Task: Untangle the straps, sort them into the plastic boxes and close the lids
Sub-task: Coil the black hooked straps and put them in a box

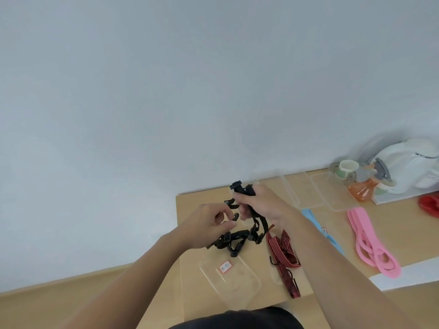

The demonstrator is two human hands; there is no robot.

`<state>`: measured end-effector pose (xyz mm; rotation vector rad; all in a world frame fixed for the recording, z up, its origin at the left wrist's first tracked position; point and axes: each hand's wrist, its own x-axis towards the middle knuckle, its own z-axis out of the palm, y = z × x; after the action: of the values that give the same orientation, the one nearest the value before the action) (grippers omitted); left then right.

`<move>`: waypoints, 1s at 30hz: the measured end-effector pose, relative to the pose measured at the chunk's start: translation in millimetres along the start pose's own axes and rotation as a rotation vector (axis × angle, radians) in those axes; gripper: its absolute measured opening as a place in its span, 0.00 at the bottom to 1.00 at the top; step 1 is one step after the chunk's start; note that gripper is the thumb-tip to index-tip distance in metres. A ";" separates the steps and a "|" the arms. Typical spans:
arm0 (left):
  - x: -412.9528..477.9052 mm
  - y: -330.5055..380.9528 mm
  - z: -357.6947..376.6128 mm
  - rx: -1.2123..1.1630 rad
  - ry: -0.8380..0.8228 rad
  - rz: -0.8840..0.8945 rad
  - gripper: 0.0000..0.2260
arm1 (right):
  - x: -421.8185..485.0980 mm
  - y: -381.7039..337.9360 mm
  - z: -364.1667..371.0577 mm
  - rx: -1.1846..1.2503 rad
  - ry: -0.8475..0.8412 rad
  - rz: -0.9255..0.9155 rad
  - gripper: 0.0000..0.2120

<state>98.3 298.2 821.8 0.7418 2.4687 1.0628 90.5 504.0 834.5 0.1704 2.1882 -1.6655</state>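
Head view: we looked down on a light wooden table (202, 203), both bare forearms reaching in over it.
Step in hand: untangling, by our judgement; no strap lay sorted in a box that we could see, so the task looked early.
Right hand (259, 203): fingers curled firmly round the upper part of the black webbing strap bundle with plastic buckles (240, 236); one buckle stood out above the fist.
Left hand (209, 224): fingers curled, thumb and forefinger tips close together just beside a loose black loop end. We could not tell whether they pinched it or only touched it.
Bundle position: it hung below and between the hands, its lowest buckle at the far rim of the near clear plastic box with a red-and-white label (240, 281).
Doing it well: we would keep the right hand as the anchor, let the knot hang slack, and have the left draw one free end back through its loop. Pulling hard would likely cinch it.
Snag risk: the buckles looked apt to catch on crossing webbing.
Neighbours: a red-and-black striped strap with metal hooks (285, 255) lay just right of the bundle; a pale blue strap (316, 222) showed beside the right forearm; a pink flat strap (370, 243) lay well apart to the right.
Far edge: more clear plastic containers (332, 193); boxes or lids, we could not say.
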 end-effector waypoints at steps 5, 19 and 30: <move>5.5 2.0 -5.2 -0.260 0.165 -0.117 0.09 | -1.6 9.3 -0.5 -0.018 -0.011 0.016 0.15; 16.2 42.1 -68.1 -0.952 0.312 -0.032 0.16 | -11.3 6.2 -11.5 -0.117 -0.013 -0.071 0.43; 6.8 50.8 -99.5 -0.968 0.068 0.114 0.17 | -20.6 -57.5 -20.3 -0.247 0.673 -0.598 0.28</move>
<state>59.2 275.8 924.2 0.5098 1.6157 2.0782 86.4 509.4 898.4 -0.0032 3.1757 -1.7733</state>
